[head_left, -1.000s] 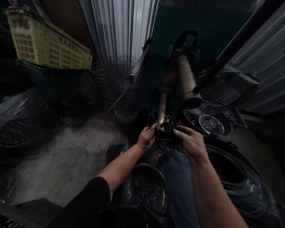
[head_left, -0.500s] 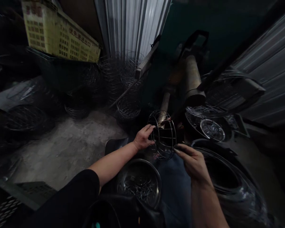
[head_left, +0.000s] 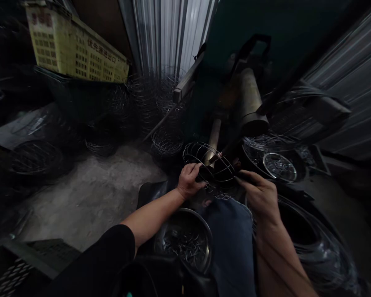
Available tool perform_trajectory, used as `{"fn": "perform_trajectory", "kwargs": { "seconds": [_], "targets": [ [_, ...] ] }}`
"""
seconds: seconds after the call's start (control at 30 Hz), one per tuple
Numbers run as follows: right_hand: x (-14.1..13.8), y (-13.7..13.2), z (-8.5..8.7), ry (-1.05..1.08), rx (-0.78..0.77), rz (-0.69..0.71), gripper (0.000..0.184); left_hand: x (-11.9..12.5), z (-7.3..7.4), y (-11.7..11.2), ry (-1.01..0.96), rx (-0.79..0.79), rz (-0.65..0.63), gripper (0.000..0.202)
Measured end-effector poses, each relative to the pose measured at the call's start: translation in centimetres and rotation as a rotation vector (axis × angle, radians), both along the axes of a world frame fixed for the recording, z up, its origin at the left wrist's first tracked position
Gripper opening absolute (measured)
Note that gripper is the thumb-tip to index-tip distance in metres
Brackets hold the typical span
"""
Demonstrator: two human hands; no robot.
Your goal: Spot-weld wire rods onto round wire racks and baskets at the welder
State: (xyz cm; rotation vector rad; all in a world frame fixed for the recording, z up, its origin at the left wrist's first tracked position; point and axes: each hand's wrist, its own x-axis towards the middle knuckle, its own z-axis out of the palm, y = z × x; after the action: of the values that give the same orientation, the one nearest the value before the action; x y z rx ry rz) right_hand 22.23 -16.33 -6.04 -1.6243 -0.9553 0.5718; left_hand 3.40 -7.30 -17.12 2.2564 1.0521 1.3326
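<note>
A round wire cage (head_left: 225, 168) of thin metal rods is between my hands, tilted against a pale metal rod (head_left: 215, 134) of the machine. My left hand (head_left: 190, 181) pinches its left side between thumb and fingers. On the right, the fingertips of my right hand (head_left: 261, 194) are closed on the cage's rim. A dark bar crosses over the cage near the rod's end. Below my left forearm, a steel bowl (head_left: 207, 233) holds several short bent wires (head_left: 187, 247).
A thick metal cylinder (head_left: 250, 93) juts out above the cage. Coiled wire (head_left: 324, 251) lies at right, below a round dish (head_left: 280, 167) of small metal pieces. A yellow crate (head_left: 102, 60) sits on a dark bin (head_left: 77, 97) at left. Stacked wire rings (head_left: 167, 142) stand behind.
The cage has turned and tipped, its round opening now leaning leftward and lower. My right hand has moved right and slightly up; my left hand has shifted slightly right.
</note>
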Motion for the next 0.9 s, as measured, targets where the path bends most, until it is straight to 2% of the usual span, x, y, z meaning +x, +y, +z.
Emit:
{"fn": "perform_trajectory", "kwargs": {
  "seconds": [0.23,0.37,0.5,0.67,0.9],
  "targets": [
    [0.1,0.6,0.5,0.017,0.005,-0.04,0.032,0.1,0.2,-0.7,0.047,-0.057,0.009,0.068],
    [0.7,-1.1,0.8,0.172,-0.032,-0.028,0.037,0.4,0.5,-1.1,-0.033,-0.046,-0.002,0.066],
    [1.1,-2.4,0.7,0.299,-0.093,0.055,0.043,0.2,0.9,-1.2,-0.073,-0.113,-0.038,0.069],
    [0.2,-0.2,1.8,0.167,-0.078,0.142,0.04,-0.2,1.0,-1.1,-0.197,-0.193,0.03,0.07],
    [0.1,3.2,2.7,-0.03,-0.014,0.158,0.03,0.7,1.9,-1.2,-0.292,-0.287,0.086,0.062]
  ]
}}
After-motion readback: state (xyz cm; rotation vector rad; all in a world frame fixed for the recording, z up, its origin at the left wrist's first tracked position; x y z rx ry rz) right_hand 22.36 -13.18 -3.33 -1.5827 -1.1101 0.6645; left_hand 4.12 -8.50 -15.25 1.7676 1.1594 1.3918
